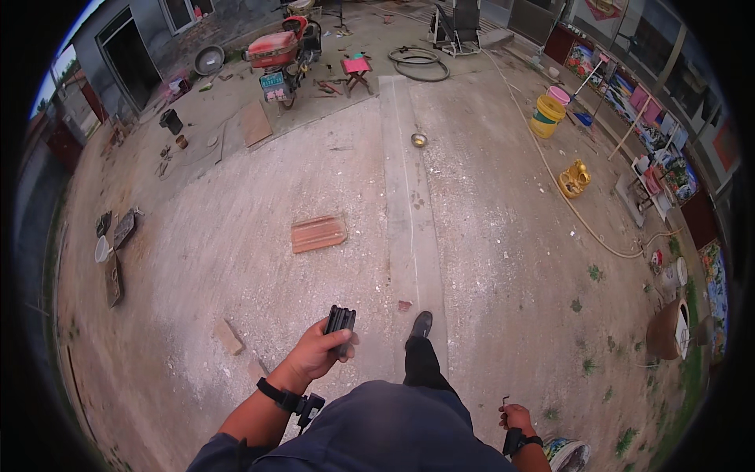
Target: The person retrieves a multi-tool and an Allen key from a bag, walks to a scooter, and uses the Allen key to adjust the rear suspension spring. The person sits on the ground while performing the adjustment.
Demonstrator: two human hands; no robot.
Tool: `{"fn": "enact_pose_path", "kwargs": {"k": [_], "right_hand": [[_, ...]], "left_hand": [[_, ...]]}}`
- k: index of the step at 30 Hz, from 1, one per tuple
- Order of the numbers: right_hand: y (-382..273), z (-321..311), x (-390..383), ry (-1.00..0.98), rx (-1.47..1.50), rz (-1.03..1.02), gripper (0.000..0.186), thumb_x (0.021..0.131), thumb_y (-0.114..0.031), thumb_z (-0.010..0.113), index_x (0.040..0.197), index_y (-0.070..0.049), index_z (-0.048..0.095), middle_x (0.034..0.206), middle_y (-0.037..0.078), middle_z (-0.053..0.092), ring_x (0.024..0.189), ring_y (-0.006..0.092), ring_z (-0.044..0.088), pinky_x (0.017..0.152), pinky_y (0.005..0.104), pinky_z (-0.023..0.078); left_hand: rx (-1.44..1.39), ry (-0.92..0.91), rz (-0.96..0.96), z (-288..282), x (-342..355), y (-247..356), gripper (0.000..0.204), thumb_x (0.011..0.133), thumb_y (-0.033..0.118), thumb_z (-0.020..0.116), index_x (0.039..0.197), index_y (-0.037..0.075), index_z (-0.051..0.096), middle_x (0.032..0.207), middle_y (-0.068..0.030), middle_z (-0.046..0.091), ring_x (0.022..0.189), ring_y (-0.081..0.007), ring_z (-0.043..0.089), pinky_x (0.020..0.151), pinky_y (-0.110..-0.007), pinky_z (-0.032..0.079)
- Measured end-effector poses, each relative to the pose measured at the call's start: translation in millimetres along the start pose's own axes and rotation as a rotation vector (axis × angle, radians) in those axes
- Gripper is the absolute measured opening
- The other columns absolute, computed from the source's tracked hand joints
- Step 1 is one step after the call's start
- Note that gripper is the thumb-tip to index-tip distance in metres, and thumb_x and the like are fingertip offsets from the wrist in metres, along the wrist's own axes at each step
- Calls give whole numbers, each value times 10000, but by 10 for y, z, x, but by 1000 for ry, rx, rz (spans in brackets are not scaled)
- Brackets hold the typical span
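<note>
My left hand (313,354) is closed round a black block (341,318) with ridges along it; I cannot make out its kind. The thumb presses on its near side, and the block is held above the paved ground. Low on the right, my right hand (516,417) is closed on a small, thin, bent metal rod (505,400), whose hooked end points up past the fingers. Both wrists carry black straps. Ahead of my left hand, a reddish ridged roof tile (318,234) lies flat on the ground.
A tan brick (229,336) lies left of my left hand. Ahead are a small metal bowl (419,140), a red motorcycle (275,49), a folding stool (357,69) and a coiled hose (418,64). On the right stand a yellow bucket (546,118) and a brown pot (664,332).
</note>
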State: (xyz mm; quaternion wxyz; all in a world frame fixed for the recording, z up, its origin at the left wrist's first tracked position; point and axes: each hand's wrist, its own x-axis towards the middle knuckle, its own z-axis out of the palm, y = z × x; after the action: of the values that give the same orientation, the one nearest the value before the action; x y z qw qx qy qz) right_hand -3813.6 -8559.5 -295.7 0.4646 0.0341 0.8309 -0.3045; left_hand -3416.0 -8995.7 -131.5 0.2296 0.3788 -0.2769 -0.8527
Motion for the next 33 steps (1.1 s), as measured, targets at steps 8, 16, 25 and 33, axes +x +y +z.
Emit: {"fn": "enact_pose_path", "kwargs": {"k": [8,16,25,33], "right_hand": [[-3038,188,1755,-75,-77,-164,244,1000,-241,601,1022,-22,708,688,53,622,514,170,626,444,313,457],[-6137,908,2756,-135,-61,-470,265,1008,-246,616,1038,-3,719,674,49,616,517,142,595,488,295,484],[-7440,1301,3671,-44,-120,-190,251,1019,-259,579,1005,-43,707,692,37,617,517,159,616,451,294,440],[-9259,1856,4528,-97,-205,-145,276,986,-250,590,965,-9,724,694,82,649,511,179,630,449,313,471]], "left_hand": [[-30,205,104,302,1511,1168,225,976,125,676,1147,53,549,973,-131,697,748,-222,694,627,-329,531],[-54,346,65,212,3044,2207,232,975,133,680,1146,51,545,968,-132,695,758,-221,698,636,-328,534],[53,282,21,91,5459,4037,301,965,154,700,1205,53,548,991,-122,706,767,-209,713,634,-316,556],[94,393,84,-125,6925,5507,322,969,176,693,1215,38,539,1012,-123,711,788,-203,710,652,-303,540]]}}
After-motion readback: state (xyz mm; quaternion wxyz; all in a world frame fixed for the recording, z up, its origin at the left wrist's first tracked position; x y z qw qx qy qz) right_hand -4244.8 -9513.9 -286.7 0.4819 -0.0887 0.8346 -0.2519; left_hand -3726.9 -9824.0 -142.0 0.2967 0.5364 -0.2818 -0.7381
